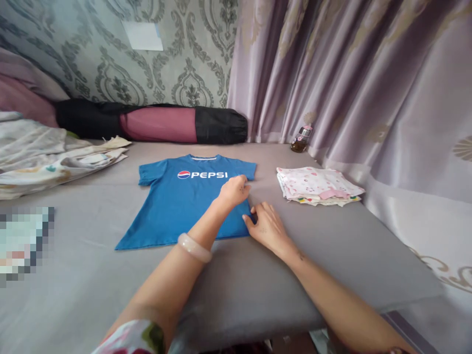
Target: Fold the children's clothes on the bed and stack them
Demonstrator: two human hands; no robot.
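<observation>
A blue T-shirt (188, 206) with a white PEPSI print lies flat, its neckline pointing away from me. My left hand (234, 191) reaches across to the shirt's right side, just below the sleeve, with its fingers closed on the fabric there. The fingertips are partly hidden. Lower down, my right hand (268, 225) rests at the shirt's right edge near the hem. Its thumb touches the edge, and a gap shows between thumb and curved forefinger. A pale bangle (194, 248) circles my left wrist.
The shirt lies on a grey sheet (88, 275). Folded printed cloths (319, 184) are stacked at right, with a small bottle (301, 139) behind. A black and maroon roll (158, 124) lies along the wall. Rumpled cloth (47, 155) is at left, near a pixelated item (24, 241).
</observation>
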